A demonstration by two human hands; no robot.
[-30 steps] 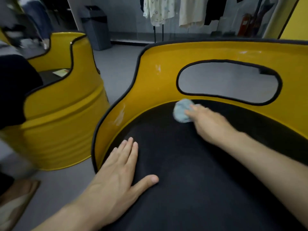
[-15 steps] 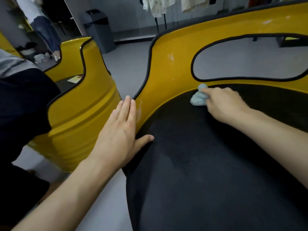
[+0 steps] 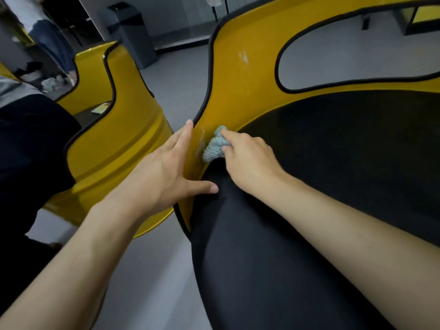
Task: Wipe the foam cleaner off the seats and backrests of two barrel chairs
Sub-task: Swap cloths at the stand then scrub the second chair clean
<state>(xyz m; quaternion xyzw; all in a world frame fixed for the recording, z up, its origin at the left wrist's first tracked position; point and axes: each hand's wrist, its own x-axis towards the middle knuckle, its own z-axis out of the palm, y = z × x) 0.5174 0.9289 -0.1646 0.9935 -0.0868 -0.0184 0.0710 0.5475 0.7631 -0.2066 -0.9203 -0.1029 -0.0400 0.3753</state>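
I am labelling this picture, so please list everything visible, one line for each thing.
near barrel chair: one, yellow with black trim, centre and right
seat cushion: one, black, inside it
second barrel chair: one, yellow, left
cloth: one, pale blue-grey, against the near chair's inner wall
foam smears: two, whitish, on that wall
card: one, yellowish, on the second chair's seat
bin: one, dark grey, far back
left hand: one, flat on the near chair's edge
right hand: one, grips the cloth

Dim, soft light; wide-angle edge distortion
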